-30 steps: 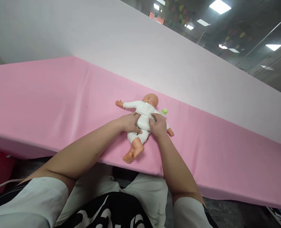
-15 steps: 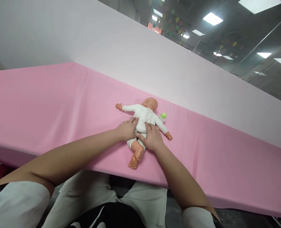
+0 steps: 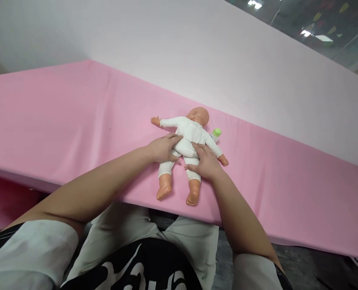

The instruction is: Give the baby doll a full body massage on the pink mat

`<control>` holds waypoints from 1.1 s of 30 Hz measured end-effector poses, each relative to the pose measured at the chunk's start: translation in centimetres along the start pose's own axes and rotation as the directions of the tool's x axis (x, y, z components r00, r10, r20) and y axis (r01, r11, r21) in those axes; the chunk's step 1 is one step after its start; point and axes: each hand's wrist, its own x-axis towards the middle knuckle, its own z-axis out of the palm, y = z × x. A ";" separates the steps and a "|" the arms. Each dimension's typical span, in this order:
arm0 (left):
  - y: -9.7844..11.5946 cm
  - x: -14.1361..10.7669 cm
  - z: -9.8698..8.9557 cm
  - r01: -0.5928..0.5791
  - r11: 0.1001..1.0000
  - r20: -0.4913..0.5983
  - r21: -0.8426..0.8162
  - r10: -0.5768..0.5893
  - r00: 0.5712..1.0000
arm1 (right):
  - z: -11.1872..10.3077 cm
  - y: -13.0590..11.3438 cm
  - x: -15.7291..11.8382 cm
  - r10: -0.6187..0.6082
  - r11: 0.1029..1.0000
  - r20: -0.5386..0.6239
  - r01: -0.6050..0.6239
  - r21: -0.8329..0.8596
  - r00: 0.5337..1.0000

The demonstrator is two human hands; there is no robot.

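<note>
A baby doll (image 3: 190,131) in a white cloth suit lies face down on the pink-covered surface, its head toward the wall. Its bare feet point at me and its legs are apart. On the left side of its hips rests my left hand (image 3: 166,148), fingers stretched out and thumb spread by the upper leg. My right hand (image 3: 207,161) lies over the other hip in the same way, its thumb by the inner leg. Both hands touch the doll with fingers apart rather than wrapped round it. Beside the doll's right-hand arm sits a small bottle with a green cap (image 3: 217,133), partly hidden.
The pink cover (image 3: 61,112) stretches to both sides, with a few creases. Behind it rises a white wall (image 3: 167,48), topped by glass at the upper right. The cover's front edge runs just before my lap.
The doll's legs, close together and overlapping before, are now spread apart. My hands have moved apart slightly with the hips. The camera view has tilted downward.
</note>
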 end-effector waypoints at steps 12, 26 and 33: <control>3.3 -0.9 1.2 -0.163 0.949 -0.224 0.270 0.226 0.948 | 0.7 -2.3 -0.4 -0.088 0.984 -0.217 0.051 -0.170 0.972; 4.1 -1.7 0.0 -0.192 0.947 -0.192 0.257 0.245 0.950 | 0.3 -2.6 -0.5 -0.263 0.963 -0.176 0.246 -0.113 0.949; 3.6 -1.3 0.7 -0.087 0.957 -0.289 0.278 0.169 0.942 | 0.3 -1.8 0.0 -0.199 0.979 -0.228 0.205 0.000 0.953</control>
